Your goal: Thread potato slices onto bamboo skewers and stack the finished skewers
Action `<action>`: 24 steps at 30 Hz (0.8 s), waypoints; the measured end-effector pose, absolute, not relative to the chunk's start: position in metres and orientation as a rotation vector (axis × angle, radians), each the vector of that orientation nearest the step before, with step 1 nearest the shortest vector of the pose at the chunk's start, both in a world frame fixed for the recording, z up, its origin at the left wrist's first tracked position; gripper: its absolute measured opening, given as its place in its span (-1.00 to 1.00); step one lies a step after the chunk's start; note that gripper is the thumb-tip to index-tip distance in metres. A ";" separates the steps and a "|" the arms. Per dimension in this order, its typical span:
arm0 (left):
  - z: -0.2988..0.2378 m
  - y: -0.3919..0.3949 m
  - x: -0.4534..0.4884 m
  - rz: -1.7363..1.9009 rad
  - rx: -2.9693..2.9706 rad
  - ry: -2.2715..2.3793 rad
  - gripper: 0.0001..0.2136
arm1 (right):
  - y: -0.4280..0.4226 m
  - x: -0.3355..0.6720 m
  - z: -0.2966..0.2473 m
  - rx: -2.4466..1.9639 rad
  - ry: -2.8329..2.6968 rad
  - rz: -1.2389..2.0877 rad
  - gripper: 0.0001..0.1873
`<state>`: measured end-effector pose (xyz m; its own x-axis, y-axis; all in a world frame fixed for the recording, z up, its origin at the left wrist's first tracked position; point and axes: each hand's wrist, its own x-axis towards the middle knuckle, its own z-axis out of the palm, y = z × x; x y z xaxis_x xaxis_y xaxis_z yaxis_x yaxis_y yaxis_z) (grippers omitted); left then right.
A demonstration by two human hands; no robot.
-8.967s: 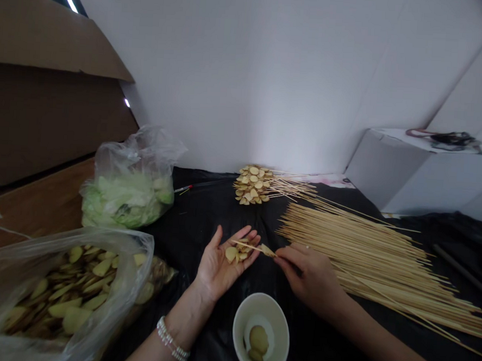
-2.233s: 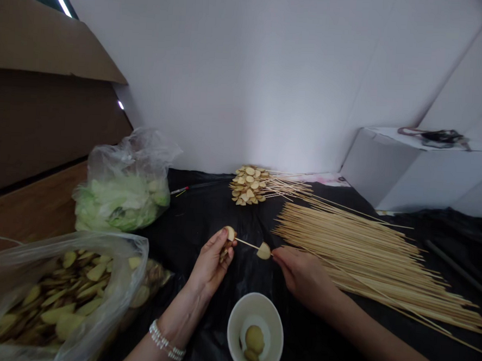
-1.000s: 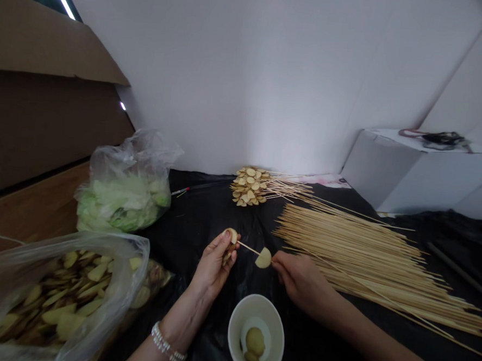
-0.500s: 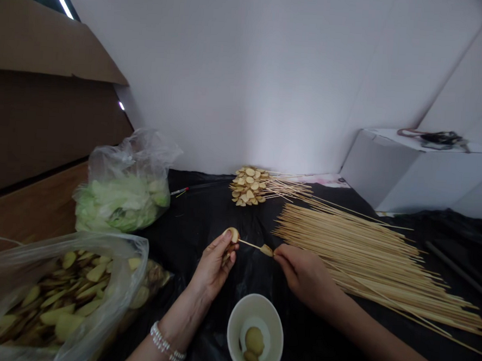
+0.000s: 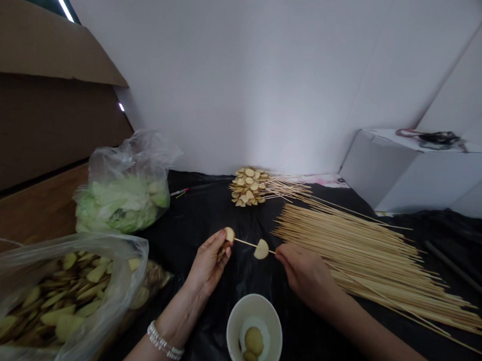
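My left hand pinches a pale potato slice at its fingertips, with more slices tucked in the curled palm. My right hand grips a thin bamboo skewer that points left toward that slice. One slice is threaded on the skewer, just ahead of my right fingers. Both hands hover over the black cloth, just beyond a white bowl.
The white bowl holds two potato pieces. A clear bag of potato slices lies at the left, a bag of green leaves behind it. Bare skewers fan out at the right; finished potato skewers lie near the wall.
Nine seconds ago my left palm lay open with slices; now it is curled, pinching one. In the last second the threaded slice turned on the skewer.
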<state>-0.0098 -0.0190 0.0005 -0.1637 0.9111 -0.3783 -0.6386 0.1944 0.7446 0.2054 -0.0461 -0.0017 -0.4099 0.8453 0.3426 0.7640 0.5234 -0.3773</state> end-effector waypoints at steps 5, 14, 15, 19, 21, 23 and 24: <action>-0.001 -0.019 -0.009 1.429 0.376 1.041 -0.96 | -0.049 0.201 -0.002 -1.352 -2.289 0.372 -0.75; -0.003 -0.023 -0.005 1.410 0.408 1.055 -0.96 | -0.050 0.201 -0.004 -1.389 -2.213 0.179 -0.84; -0.003 -0.023 -0.005 1.413 0.407 1.056 -0.97 | -0.050 0.201 -0.004 -1.395 -2.215 0.197 -0.84; -0.003 -0.023 -0.005 1.418 0.408 1.048 -0.96 | -0.051 0.200 -0.002 -1.408 -2.267 0.286 -0.80; -0.003 -0.022 -0.005 1.415 0.399 1.045 -0.95 | -0.051 0.199 -0.001 -1.426 -2.307 0.305 -0.77; -0.003 -0.022 -0.005 1.410 0.387 1.052 -0.95 | -0.051 0.198 -0.001 -1.438 -2.323 0.328 -0.77; -0.003 -0.022 -0.005 1.405 0.385 1.055 -0.95 | -0.051 0.198 -0.001 -1.433 -2.318 0.337 -0.78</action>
